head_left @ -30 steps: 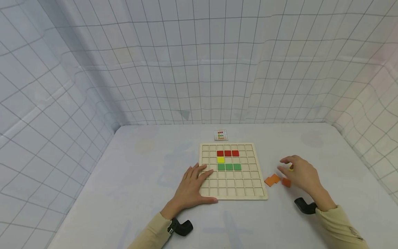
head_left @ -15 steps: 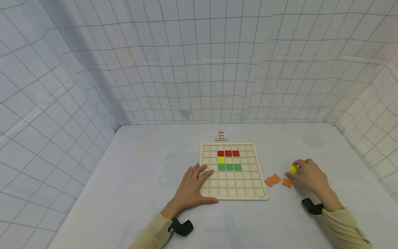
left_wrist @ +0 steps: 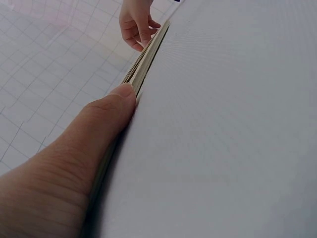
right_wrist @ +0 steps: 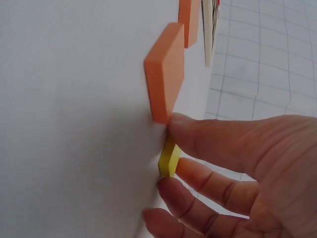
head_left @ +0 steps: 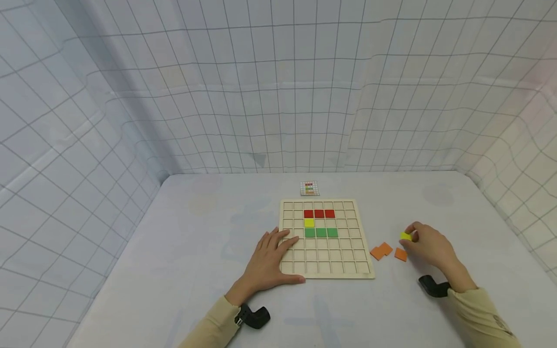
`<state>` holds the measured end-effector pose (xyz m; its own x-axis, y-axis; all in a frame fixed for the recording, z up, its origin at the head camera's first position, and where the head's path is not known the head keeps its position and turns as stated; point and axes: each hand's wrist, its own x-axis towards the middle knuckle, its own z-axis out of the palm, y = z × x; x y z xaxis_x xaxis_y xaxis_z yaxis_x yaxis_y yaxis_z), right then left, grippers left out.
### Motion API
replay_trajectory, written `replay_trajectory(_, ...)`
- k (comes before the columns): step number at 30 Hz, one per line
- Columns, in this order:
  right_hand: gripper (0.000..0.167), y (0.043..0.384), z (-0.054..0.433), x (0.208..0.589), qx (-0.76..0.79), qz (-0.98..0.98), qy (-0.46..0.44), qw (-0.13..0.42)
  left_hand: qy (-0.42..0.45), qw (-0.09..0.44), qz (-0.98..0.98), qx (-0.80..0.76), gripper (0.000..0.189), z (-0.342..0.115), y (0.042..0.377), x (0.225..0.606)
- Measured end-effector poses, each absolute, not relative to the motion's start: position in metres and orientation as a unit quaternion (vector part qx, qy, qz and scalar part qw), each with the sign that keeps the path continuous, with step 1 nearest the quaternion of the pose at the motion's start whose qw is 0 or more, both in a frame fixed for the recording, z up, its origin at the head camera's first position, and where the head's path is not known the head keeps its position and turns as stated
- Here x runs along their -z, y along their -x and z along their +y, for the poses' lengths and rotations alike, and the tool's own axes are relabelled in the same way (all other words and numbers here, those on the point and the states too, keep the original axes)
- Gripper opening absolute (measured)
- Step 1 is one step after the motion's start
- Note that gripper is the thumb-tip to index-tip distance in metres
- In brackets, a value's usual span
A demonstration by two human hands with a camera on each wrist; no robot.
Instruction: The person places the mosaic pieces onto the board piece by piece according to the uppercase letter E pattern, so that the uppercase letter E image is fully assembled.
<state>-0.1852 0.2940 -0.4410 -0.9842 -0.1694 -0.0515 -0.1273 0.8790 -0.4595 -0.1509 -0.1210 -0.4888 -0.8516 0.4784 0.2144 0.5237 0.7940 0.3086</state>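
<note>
A pale grid board [head_left: 324, 256] lies on the table with red tiles [head_left: 319, 213], one yellow tile [head_left: 309, 223] and green tiles [head_left: 321, 233] set in its squares. Spread over the board's left edge, my left hand [head_left: 267, 263] rests with fingers on the grid and thumb along the front edge; the left wrist view shows that thumb [left_wrist: 111, 106] against the rim. To the right of the board, my right hand [head_left: 432, 246] pinches a loose yellow tile [right_wrist: 169, 157] between thumb and fingers, low at the table surface. A loose orange tile [right_wrist: 166, 74] lies beside the thumb.
Two more orange tiles [head_left: 381, 251] touch or overlap near the board's right edge. Behind the board lies a small card [head_left: 310, 188] printed with a coloured grid pattern. White gridded cloth [head_left: 313, 96] hangs around the table's back and sides.
My right hand first drew back to the right, uncovering the loose yellow tile, then took it between thumb and fingers and shifted it slightly left. The left hand has stayed put.
</note>
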Motion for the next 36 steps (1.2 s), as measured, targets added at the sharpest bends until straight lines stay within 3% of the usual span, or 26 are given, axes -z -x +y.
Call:
replay_trajectory(23,0.031,0.193,0.265,0.44,0.289,0.955,0.062,0.033,0.261,0.058,-0.946,0.183,0.098,-0.122,0.152,0.487)
replay_trajectory(36,0.011,0.188,0.251,0.439,0.299,0.947,0.101,-0.053,0.264,0.06,-0.945,0.184,0.098,-0.121,0.151,0.488)
